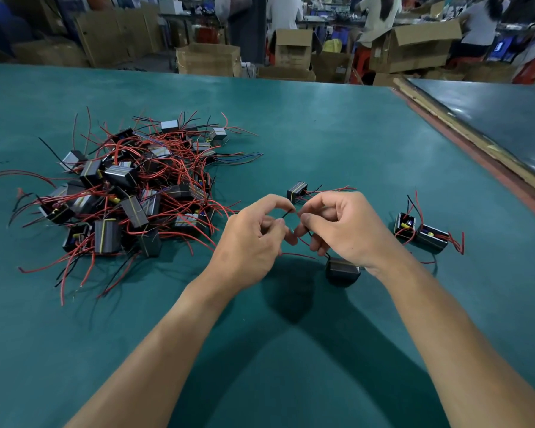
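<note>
Nearest us on the green worktop (275, 366) sits the black module (343, 273), which we take as our marker. The right hand (346, 233) hangs just above it, the wrist hiding its right edge, and the left hand (250, 242) is close to its left. Each hand pinches the black wire (288, 214) between thumb and forefinger, the remaining fingers (317, 245) loosely curled, and we see that wire run down to the black module. A red wire (300, 255) lies just left of it. Beyond it rests a lone module (297, 191), to its right a pair of modules (420, 231), and far to its left a heap of modules (130, 193) tangled in red and black leads. Well behind it, off the worktop, stand cardboard boxes (209, 58).
</note>
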Motion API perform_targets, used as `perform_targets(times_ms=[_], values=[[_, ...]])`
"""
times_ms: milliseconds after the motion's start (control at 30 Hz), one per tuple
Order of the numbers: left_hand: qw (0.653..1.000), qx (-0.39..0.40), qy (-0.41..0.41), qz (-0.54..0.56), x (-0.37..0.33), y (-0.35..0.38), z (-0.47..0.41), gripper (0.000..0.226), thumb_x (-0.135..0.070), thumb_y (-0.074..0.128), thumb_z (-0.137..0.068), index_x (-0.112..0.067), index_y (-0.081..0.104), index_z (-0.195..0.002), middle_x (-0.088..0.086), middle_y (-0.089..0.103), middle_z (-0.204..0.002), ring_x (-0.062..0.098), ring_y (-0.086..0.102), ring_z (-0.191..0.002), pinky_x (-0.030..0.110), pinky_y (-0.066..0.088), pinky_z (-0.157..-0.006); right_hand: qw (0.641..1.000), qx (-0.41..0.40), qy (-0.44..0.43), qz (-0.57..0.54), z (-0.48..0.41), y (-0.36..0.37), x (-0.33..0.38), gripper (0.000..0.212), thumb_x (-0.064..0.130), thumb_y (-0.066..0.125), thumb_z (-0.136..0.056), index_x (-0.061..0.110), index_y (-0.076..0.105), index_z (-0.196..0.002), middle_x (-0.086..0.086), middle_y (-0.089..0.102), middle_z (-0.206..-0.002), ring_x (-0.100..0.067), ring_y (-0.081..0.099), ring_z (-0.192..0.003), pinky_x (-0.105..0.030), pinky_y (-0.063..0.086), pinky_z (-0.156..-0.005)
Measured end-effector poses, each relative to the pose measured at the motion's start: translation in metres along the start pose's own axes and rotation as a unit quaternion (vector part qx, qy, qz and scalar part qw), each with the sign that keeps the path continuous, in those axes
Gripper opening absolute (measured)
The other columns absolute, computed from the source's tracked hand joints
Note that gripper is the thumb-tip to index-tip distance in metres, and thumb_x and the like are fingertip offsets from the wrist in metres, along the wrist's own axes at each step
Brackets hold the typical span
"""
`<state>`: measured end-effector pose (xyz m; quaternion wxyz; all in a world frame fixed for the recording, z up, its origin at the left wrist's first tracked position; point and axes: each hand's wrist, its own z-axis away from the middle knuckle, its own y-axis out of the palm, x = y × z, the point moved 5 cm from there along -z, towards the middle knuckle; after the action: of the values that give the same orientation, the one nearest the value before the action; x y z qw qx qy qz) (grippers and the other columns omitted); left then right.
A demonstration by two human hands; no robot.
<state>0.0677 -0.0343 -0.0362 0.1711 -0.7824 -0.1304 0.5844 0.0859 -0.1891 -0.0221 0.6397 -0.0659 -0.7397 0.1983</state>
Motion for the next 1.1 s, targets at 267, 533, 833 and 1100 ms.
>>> perform_targets(times_ms=[267, 533, 833, 1100], values=[[1.0, 0.017, 0.004, 0.013, -0.0066, 0.0016, 0.0023, 0.038, -0.015, 0.043, -0.083, -0.04, 0.06, -0.106, -0.009, 0.069, -0.063, 0.032, 0.056, -0.053, 0.038, 0.052, -0.054, 1.0, -0.004, -0.005, -0.023, 0.0002, 0.0006, 0.0011, 0.012, 0.007, 0.061, -0.094, 0.014, 0.068, -0.089, -0.003, 0.073, -0.068, -0.014, 0.06, -0.048, -0.023, 0.049, -0.046], [0.999, 0.032, -0.001, 0.017, -0.0077, 0.0022, 0.0043, 0.022, -0.019, 0.044, -0.079, -0.034, 0.041, -0.095, -0.005, 0.073, -0.07, 0.039, 0.053, -0.054, 0.041, 0.043, -0.044, 1.0, -0.012, -0.018, -0.002, 0.0015, 0.0026, 0.0042, 0.015, 0.012, 0.061, -0.095, 0.017, 0.067, -0.083, -0.002, 0.074, -0.068, -0.014, 0.056, -0.043, -0.027, 0.048, -0.045], [0.998, 0.06, -0.012, 0.004, -0.0093, 0.0038, 0.0053, 0.011, -0.022, 0.045, -0.075, -0.026, 0.044, -0.085, -0.006, 0.073, -0.069, 0.039, 0.055, -0.057, 0.048, 0.051, -0.053, 0.999, -0.011, -0.035, -0.001, 0.0032, 0.0027, 0.0075, 0.014, 0.01, 0.061, -0.094, 0.017, 0.067, -0.083, -0.002, 0.072, -0.064, -0.014, 0.054, -0.041, -0.027, 0.046, -0.043], [0.999, 0.046, -0.024, 0.015, -0.0072, 0.0049, 0.0054, 0.008, -0.02, 0.052, -0.071, -0.021, 0.054, -0.079, -0.002, 0.073, -0.067, 0.032, 0.057, -0.053, 0.048, 0.054, -0.055, 0.998, 0.001, -0.06, 0.003, 0.0032, 0.0027, 0.0093, 0.02, 0.013, 0.065, -0.093, 0.018, 0.07, -0.075, -0.002, 0.07, -0.066, -0.014, 0.056, -0.044, -0.03, 0.047, -0.045]])
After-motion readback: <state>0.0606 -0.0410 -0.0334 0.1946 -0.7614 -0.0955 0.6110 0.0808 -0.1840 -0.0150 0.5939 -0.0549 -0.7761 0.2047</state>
